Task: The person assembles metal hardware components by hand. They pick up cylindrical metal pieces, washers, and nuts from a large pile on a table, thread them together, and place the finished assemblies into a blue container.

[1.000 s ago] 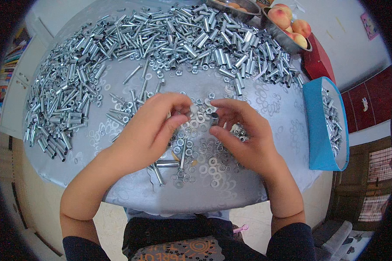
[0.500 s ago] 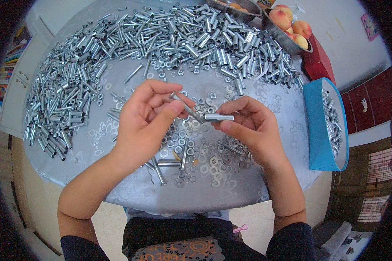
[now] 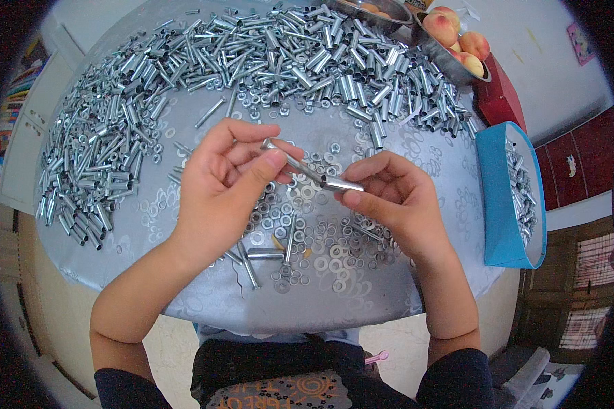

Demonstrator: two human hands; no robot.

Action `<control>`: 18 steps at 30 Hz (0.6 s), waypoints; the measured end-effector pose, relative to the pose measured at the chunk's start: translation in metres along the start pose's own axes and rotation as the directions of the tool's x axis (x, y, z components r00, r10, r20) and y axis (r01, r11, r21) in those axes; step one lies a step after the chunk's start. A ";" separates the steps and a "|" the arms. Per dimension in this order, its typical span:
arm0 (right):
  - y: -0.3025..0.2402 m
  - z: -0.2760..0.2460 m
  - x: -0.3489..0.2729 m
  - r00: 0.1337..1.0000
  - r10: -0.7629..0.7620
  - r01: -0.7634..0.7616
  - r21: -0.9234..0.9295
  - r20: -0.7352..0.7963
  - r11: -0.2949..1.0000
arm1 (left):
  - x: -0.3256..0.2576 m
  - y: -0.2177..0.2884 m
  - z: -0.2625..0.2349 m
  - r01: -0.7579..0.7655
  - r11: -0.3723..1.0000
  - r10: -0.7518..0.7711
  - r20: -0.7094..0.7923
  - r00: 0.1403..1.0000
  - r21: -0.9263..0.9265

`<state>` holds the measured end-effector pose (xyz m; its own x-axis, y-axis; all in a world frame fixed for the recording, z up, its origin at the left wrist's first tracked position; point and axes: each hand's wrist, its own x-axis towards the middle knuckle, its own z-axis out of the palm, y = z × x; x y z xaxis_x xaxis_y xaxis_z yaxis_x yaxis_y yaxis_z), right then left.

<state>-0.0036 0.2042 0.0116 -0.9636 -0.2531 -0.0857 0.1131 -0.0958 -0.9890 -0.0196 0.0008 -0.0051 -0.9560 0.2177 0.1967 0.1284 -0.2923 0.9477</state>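
Note:
Between thumb and fingers, my left hand (image 3: 218,187) pinches a silver bolt (image 3: 297,164) slanting down to the right. My right hand (image 3: 401,201) grips a shiny metal sleeve (image 3: 341,184), its open mouth turned toward the bolt. The bolt's lower end meets that mouth; I cannot tell how far it reaches inside. Below the hands lie loose washers (image 3: 338,262) and nuts (image 3: 267,223). Near them rest another sleeve (image 3: 265,254) and a long bolt (image 3: 248,267).
A wide heap of bolts and sleeves (image 3: 252,58) curves round the table's far and left sides. At the right edge stands a blue box (image 3: 498,211) holding metal parts. Back right are a metal bowl of peaches (image 3: 450,31), another bowl (image 3: 382,26) and a red box (image 3: 499,102).
The bolt and sleeve now lie closer to one line, with the bolt's end at the sleeve's mouth. My left hand has risen slightly, and the sleeve has tilted down to the right.

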 end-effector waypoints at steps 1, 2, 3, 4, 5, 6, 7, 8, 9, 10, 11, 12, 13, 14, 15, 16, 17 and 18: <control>0.001 0.000 0.000 1.000 -0.001 0.001 0.004 0.001 1.000 | 0.000 0.000 0.001 -0.001 1.000 0.001 0.004 1.000 -0.001; 0.001 0.000 0.000 1.000 -0.002 0.002 0.009 0.001 1.000 | -0.001 -0.001 0.002 -0.001 1.000 0.001 0.007 1.000 -0.001; 0.002 0.000 0.000 1.000 -0.003 0.002 0.014 0.001 1.000 | -0.002 -0.001 0.003 0.004 1.000 -0.004 0.013 1.000 0.014; 0.002 0.000 0.000 1.000 -0.003 0.003 0.019 0.001 1.000 | -0.004 0.000 0.004 0.008 1.000 -0.009 0.019 1.000 0.028; 0.003 0.000 0.000 1.000 -0.005 0.005 0.008 -0.012 1.000 | -0.005 0.000 0.005 0.013 0.999 -0.014 0.024 1.000 0.042; 0.003 0.000 0.001 1.000 -0.008 0.007 -0.004 -0.026 1.000 | -0.006 0.001 0.005 0.018 0.998 -0.019 0.006 1.000 0.053; 0.003 0.000 0.001 0.999 -0.010 0.010 -0.016 -0.039 1.000 | -0.006 0.004 0.005 0.024 0.998 -0.023 -0.011 1.000 0.065; 0.002 -0.001 0.001 0.998 -0.015 0.013 -0.037 -0.056 0.999 | -0.007 0.005 0.004 0.029 0.997 -0.027 -0.030 0.999 0.078; 0.000 -0.001 0.001 0.997 -0.020 0.016 -0.059 -0.072 0.998 | -0.007 0.006 0.003 0.029 0.994 -0.025 -0.036 0.999 0.108; -0.001 -0.002 0.001 0.996 -0.026 0.019 -0.080 -0.089 0.997 | -0.007 0.006 0.002 0.029 0.990 -0.024 -0.041 0.999 0.138; 0.000 -0.002 0.001 0.994 -0.058 0.053 -0.054 -0.089 0.997 | -0.007 0.006 0.001 0.030 0.985 -0.022 -0.047 0.999 0.168; 0.001 -0.003 0.001 0.992 -0.089 0.087 -0.029 -0.090 0.996 | -0.007 0.006 0.001 0.008 0.972 -0.002 -0.022 1.000 0.234; 0.002 -0.003 0.001 0.988 -0.121 0.121 -0.003 -0.092 0.993 | -0.007 0.006 0.001 -0.016 0.954 0.016 0.003 1.000 0.299; 0.001 -0.002 0.000 0.989 -0.117 0.115 -0.025 -0.087 0.993 | -0.008 0.006 0.002 -0.040 0.932 0.032 0.030 0.999 0.361; 0.000 0.000 -0.002 0.990 -0.113 0.109 -0.047 -0.082 0.993 | -0.008 0.005 0.002 -0.097 0.905 0.067 0.085 0.994 0.413; -0.001 0.002 -0.003 0.991 -0.108 0.103 -0.069 -0.077 0.992 | -0.009 0.004 0.003 -0.155 0.874 0.100 0.142 0.985 0.461; -0.001 0.003 -0.004 0.994 -0.105 0.103 -0.072 -0.024 0.992 | -0.010 0.003 0.003 -0.213 0.836 0.127 0.199 0.972 0.505; 0.000 0.003 -0.005 0.994 -0.102 0.104 -0.074 0.029 0.992 | -0.010 -0.002 0.002 -0.235 0.851 0.160 0.195 0.968 0.469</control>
<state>0.0023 0.2025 0.0128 -0.9627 -0.2698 0.0188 -0.0057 -0.0495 -0.9988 -0.0095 0.0010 -0.0086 -0.8533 0.3454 0.3907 0.4577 0.1372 0.8784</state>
